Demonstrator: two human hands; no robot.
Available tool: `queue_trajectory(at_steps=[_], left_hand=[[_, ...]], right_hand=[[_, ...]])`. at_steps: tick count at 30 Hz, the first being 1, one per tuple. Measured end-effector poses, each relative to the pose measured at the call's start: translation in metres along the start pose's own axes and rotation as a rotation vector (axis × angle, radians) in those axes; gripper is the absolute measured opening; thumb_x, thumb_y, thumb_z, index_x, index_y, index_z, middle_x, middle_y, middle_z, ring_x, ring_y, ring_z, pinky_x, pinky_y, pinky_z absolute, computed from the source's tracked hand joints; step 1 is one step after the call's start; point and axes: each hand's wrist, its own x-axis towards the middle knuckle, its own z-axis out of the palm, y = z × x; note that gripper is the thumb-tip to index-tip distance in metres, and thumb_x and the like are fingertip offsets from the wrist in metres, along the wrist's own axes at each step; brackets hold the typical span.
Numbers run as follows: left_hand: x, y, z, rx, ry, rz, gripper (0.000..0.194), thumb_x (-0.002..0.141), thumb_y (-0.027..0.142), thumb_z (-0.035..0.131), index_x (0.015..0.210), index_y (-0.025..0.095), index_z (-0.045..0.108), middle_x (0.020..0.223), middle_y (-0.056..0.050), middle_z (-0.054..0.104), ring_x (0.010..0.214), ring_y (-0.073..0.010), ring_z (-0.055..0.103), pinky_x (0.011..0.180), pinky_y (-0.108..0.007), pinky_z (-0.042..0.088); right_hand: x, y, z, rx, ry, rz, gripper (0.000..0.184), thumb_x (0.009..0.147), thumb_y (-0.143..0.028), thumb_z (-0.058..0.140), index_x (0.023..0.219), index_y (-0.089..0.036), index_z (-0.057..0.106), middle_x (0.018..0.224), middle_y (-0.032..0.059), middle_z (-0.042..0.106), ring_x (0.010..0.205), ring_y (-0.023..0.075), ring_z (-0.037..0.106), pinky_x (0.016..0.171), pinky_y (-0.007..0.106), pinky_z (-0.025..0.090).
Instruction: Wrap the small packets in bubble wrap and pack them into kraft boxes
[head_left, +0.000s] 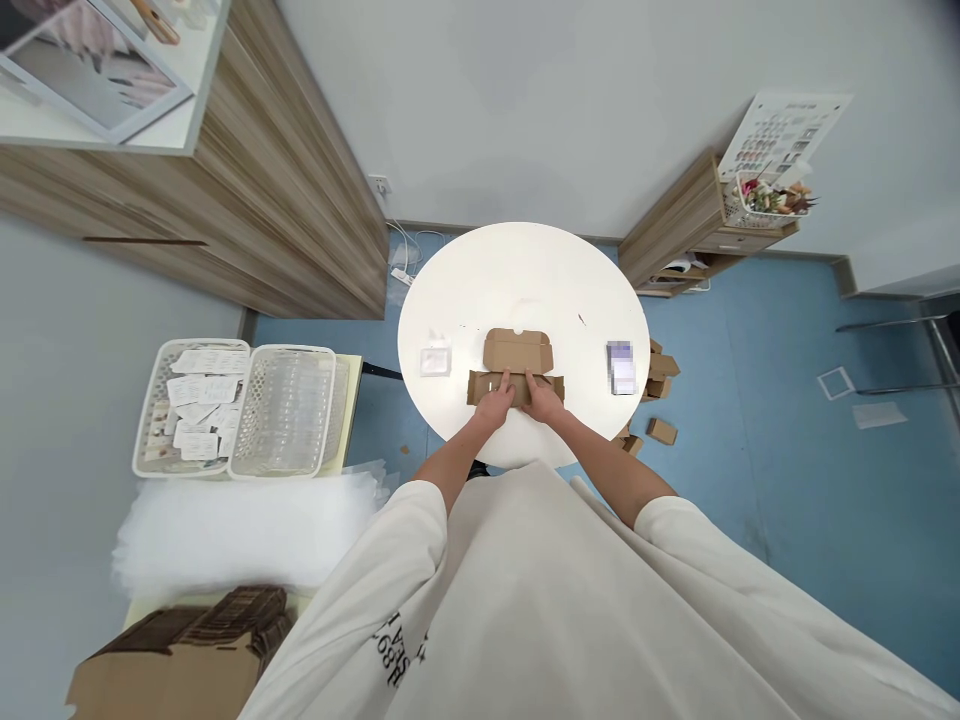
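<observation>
On the white round table (517, 270) lies a small brown cardboard box (517, 350), its lid flap laid open toward the far side. My left hand (496, 402) grips the near part of the box left of its middle. Just beside it, my right hand (542, 400) holds the same part, right of the middle. The fingers of both hands reach over the box toward the fold; what lies under them is hidden. A small clear packet (435, 361) sits to the left on the table, and a stack of purple and white cards (621, 368) to the right.
At left, a side table carries a white basket of papers (199, 400), a basket of clear plastic pieces (283, 405), translucent bags (240, 530) and flattened cardboard boxes (180, 660). Small brown boxes (660, 372) lie on the floor right of the table. A wooden cabinet (300, 200) stands back left.
</observation>
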Motion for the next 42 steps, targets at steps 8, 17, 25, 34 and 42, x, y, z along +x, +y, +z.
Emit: queue_trajectory(at_steps=[8,17,25,34,42], left_hand=[[-0.038,-0.029,0.0,-0.014,0.335,-0.156,0.072,0.08,0.002,0.05,0.149,0.02,0.039,0.158,-0.017,0.035,0.143,-0.034,0.037,0.114,-0.051,0.032],[-0.033,-0.044,0.005,-0.182,0.298,-0.381,0.067,0.088,0.021,0.057,0.151,0.024,0.034,0.155,-0.017,0.032,0.13,-0.0346,0.046,0.103,-0.047,0.042],[-0.019,-0.034,0.006,-0.214,0.24,-0.38,0.044,0.092,0.019,0.055,0.135,0.024,0.05,0.149,-0.016,0.04,0.127,-0.0323,0.05,0.101,-0.045,0.043],[-0.025,-0.019,0.002,-0.195,0.258,-0.16,0.067,0.092,0.016,0.05,0.154,0.023,0.025,0.148,-0.018,0.044,0.117,-0.0292,0.061,0.097,-0.042,0.044],[-0.025,-0.014,0.002,-0.248,0.264,-0.151,0.042,0.102,0.03,0.041,0.143,0.018,0.039,0.14,-0.017,0.053,0.115,-0.0285,0.062,0.092,-0.039,0.049]], right_hand=[[-0.003,-0.008,-0.012,0.044,-0.088,0.058,0.114,0.091,-0.041,0.068,0.161,-0.018,-0.019,0.13,0.0179,0.063,0.113,0.0316,0.062,0.09,0.036,0.047],[-0.007,-0.012,-0.014,0.04,-0.124,0.072,0.116,0.091,-0.042,0.069,0.16,-0.019,-0.022,0.139,0.0199,0.056,0.119,0.0319,0.059,0.096,0.037,0.044],[-0.008,-0.012,-0.011,0.042,-0.108,0.085,0.117,0.091,-0.041,0.069,0.16,-0.02,-0.022,0.14,0.0216,0.054,0.12,0.0329,0.058,0.096,0.038,0.045],[-0.004,-0.009,-0.006,0.033,-0.096,0.054,0.116,0.091,-0.043,0.066,0.159,-0.018,-0.026,0.14,0.0201,0.055,0.119,0.032,0.058,0.095,0.038,0.046],[-0.002,-0.008,-0.004,0.012,-0.096,0.045,0.117,0.091,-0.041,0.067,0.158,-0.018,-0.027,0.142,0.0206,0.054,0.12,0.0322,0.057,0.093,0.038,0.046]])
